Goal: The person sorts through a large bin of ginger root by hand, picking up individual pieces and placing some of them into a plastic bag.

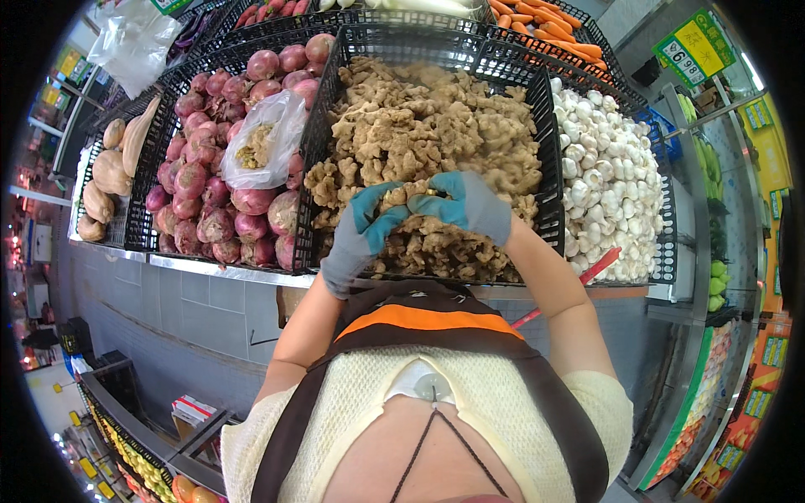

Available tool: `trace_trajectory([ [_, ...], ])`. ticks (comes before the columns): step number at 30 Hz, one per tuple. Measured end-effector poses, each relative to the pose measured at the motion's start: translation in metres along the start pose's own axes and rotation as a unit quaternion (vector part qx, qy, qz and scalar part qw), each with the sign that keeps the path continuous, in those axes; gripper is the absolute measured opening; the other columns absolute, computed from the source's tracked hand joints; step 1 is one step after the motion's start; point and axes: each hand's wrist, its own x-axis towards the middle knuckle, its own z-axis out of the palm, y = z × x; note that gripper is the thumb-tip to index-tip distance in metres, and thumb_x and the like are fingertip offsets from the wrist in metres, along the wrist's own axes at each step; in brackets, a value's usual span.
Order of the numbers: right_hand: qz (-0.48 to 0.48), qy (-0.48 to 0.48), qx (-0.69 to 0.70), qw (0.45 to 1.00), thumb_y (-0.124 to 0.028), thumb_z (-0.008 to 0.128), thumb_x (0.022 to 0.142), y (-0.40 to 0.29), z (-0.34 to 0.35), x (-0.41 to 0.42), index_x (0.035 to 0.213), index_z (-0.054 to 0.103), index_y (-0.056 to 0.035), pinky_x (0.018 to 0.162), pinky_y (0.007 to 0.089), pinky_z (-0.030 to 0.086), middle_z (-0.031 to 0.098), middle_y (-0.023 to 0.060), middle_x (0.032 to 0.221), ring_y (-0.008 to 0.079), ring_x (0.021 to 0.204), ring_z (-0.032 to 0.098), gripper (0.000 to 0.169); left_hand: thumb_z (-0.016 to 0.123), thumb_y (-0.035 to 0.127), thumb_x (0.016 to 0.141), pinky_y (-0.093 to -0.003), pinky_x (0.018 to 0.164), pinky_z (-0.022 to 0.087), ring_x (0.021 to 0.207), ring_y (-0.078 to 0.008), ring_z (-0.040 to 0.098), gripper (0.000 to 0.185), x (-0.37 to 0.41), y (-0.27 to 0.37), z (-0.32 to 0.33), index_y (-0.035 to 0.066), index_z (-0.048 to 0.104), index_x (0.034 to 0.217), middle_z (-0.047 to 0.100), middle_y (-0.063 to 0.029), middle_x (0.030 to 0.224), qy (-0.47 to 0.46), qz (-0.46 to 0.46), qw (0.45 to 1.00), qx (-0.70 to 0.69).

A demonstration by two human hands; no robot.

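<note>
Both of my hands wear grey knit gloves with teal coated fingers and meet over a black plastic crate heaped with ginger root (434, 119). A knobbly piece of ginger (397, 196) is pinched in the fingers of my left hand (368, 226). My right hand (465, 204) grips the same piece at its right end, thumb and fingers closed around it. Left of the ginger, a clear plastic bag (264, 141) with small ginger pieces inside lies on a crate of red onions (214, 160). More ginger lies beneath and around my hands.
A crate of garlic bulbs (607, 182) stands right of the ginger, with a red stick-like object (600, 265) at its front. Squashes (112, 173) lie far left, carrots (550, 25) at the back right. Plastic bags (135, 44) hang at the upper left, a price sign (695, 47) at the upper right.
</note>
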Motion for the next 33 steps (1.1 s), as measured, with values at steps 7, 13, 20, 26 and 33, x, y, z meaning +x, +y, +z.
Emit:
trace_trajectory([
  [7, -0.057, -0.049, 0.014, 0.997, -0.031, 0.066, 0.081, -0.002, 0.014, -0.002, 0.101, 0.066, -0.0018, 0.051, 0.0226, 0.041, 0.061, 0.0038, 0.071, 0.0082, 0.058, 0.049, 0.036, 0.056, 0.003, 0.083, -0.0231, 0.072, 0.048, 0.082, -0.0115, 0.06, 0.037, -0.001, 0.02, -0.024, -0.002, 0.051, 0.12, 0.061, -0.0074, 0.096, -0.042, -0.067, 0.992, -0.102],
  [13, 0.015, 0.049, 0.339, 0.939, -0.036, 0.059, 0.086, 0.004, 0.037, 0.001, 0.096, 0.056, -0.0011, 0.032, 0.0224, 0.025, 0.049, 0.0004, 0.055, 0.0082, 0.037, 0.036, 0.036, 0.066, 0.008, 0.08, -0.0212, 0.069, 0.043, 0.078, -0.0087, 0.054, 0.05, -0.006, -0.014, -0.024, 0.003, 0.046, 0.126, 0.06, -0.0009, 0.096, 0.029, -0.056, 0.938, -0.34],
  [20, 0.098, -0.076, 0.232, 0.965, -0.027, 0.062, 0.084, 0.003, 0.027, 0.001, 0.117, 0.05, -0.0037, 0.041, 0.0225, 0.035, 0.056, 0.0047, 0.073, 0.009, 0.052, 0.046, 0.041, 0.062, 0.017, 0.084, -0.0209, 0.074, 0.041, 0.084, -0.0069, 0.051, 0.049, -0.01, -0.022, -0.037, -0.002, 0.045, 0.126, 0.056, -0.0005, 0.097, -0.006, -0.119, 0.954, -0.273],
  [26, -0.244, -0.021, 0.071, 0.967, -0.025, 0.06, 0.085, 0.054, 0.034, 0.018, 0.107, 0.052, -0.0054, 0.039, 0.022, 0.034, 0.057, 0.0035, 0.071, 0.0086, 0.052, 0.048, 0.031, 0.06, 0.026, 0.086, -0.0248, 0.089, 0.041, 0.1, -0.0112, 0.052, 0.061, -0.003, -0.008, -0.046, -0.005, 0.037, 0.133, 0.056, -0.0043, 0.11, -0.059, -0.129, 0.989, -0.031],
  [33, 0.082, -0.022, 0.149, 0.985, -0.032, 0.062, 0.085, -0.021, 0.063, 0.007, 0.085, 0.061, -0.0041, 0.039, 0.0237, 0.033, 0.054, -0.0001, 0.061, 0.0071, 0.046, 0.047, 0.028, 0.056, 0.016, 0.086, -0.0252, 0.091, 0.041, 0.103, -0.0147, 0.054, 0.053, -0.02, -0.026, -0.055, -0.005, 0.039, 0.132, 0.056, -0.0073, 0.116, -0.029, -0.142, 0.945, -0.292],
])
